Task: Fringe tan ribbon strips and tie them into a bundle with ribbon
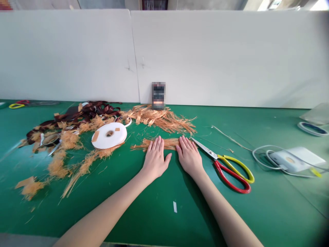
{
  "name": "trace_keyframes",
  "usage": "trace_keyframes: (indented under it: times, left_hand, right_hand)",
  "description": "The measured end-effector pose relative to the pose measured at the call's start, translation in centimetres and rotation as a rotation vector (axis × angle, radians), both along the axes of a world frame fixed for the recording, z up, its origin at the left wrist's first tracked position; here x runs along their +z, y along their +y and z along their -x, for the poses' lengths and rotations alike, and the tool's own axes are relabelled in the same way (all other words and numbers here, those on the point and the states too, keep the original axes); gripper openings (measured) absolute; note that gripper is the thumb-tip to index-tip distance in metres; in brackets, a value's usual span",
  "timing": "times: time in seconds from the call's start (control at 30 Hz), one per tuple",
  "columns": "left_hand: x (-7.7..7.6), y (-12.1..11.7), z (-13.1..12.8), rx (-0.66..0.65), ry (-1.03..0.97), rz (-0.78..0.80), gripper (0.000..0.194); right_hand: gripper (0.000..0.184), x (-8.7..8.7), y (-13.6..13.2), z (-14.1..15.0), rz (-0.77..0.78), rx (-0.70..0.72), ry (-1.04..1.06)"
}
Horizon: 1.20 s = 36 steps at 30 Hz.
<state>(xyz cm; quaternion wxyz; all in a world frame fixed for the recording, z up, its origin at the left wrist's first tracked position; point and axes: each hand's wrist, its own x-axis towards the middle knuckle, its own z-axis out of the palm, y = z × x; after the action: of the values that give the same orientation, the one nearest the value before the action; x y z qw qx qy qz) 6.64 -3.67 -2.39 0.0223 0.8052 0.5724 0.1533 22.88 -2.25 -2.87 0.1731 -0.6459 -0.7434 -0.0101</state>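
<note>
My left hand (155, 158) and my right hand (189, 156) lie flat, palms down, on a thin bundle of orange raffia-like strands (160, 144) on the green work mat (164, 209). The strands run sideways, and their middle is hidden under my fingers. Just right of my right hand rest open-bladed scissors (222, 165) with red and yellow handles, their tips near the bundle's end. Behind the bundle lies a looser heap of the same orange strands (159, 118). A white ribbon spool (109, 135) lies left of my left hand.
Dark brown ribbon (87, 111) and frayed orange fibre spread over the left of the mat. A second pair of scissors (22, 105) lies far left. A white device with cables (293, 160) sits right. A white partition (205, 58) stands behind the mat.
</note>
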Motion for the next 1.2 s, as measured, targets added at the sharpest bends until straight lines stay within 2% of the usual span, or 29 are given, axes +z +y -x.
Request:
trace_keyframes:
  times: [0.07,0.17,0.27,0.33,0.47,0.53,0.57,0.6,0.7,0.87,0.97,1.03,1.1,1.2]
  left_hand:
    - [0.2,-0.1,0.1,-0.007,-0.021,-0.037,0.069]
    - [1.1,-0.9,0.8,-0.017,-0.017,-0.132,0.059]
    - [2.6,-2.4,3.1,0.025,0.061,-0.207,0.052]
    - [3.3,-3.4,5.9,0.192,0.107,-0.254,0.054]
    - [3.5,-4.5,13.5,0.678,0.149,-0.286,0.071]
    - [2.9,-4.5,16.7,0.774,0.161,-0.224,0.068]
    - [2.6,-4.5,17.9,0.763,0.143,-0.19,0.061]
    - [2.3,-4.4,18.7,0.686,0.105,-0.154,0.051]
    - [2.0,-4.3,19.3,0.512,0.045,-0.1,0.029]
    - [3.4,-4.3,17.9,0.235,-0.013,-0.074,0.024]
    - [4.6,-4.4,18.4,0.078,0.049,-0.128,0.024]
    - [5.3,-4.4,19.4,0.082,0.141,-0.155,0.026]
    - [5.9,-4.3,20.9,0.166,0.222,-0.122,0.025]
    - [6.6,-4.1,23.2,0.278,0.244,0.037,0.021]
  right_hand:
    - [0.053,0.1,0.0,-0.2,-0.012,0.019,0.007]
    - [0.054,0.3,0.0,-0.4,-0.047,0.047,0.027]
    - [0.054,0.5,0.0,-0.5,-0.098,0.044,0.061]
    - [0.055,0.4,0.1,-0.6,-0.131,0.027,0.088]
    - [0.058,0.1,0.3,-0.7,-0.188,0.006,0.124]
    - [0.058,-0.1,0.4,-0.7,-0.206,0.006,0.133]
    - [0.058,-0.1,0.4,-0.7,-0.212,0.005,0.136]
    - [0.057,-0.2,0.4,-0.7,-0.217,0.005,0.137]
    - [0.055,-0.3,0.5,-0.8,-0.23,0.011,0.137]
    - [0.049,-0.5,0.7,-1.0,-0.247,0.025,0.131]
    - [0.046,-0.6,0.7,-1.1,-0.258,0.03,0.127]
    - [0.046,-0.6,0.7,-1.1,-0.267,0.028,0.122]
    - [0.047,-0.6,0.7,-1.1,-0.278,0.023,0.115]
    - [0.049,-0.6,0.8,-1.1,-0.288,0.021,0.1]
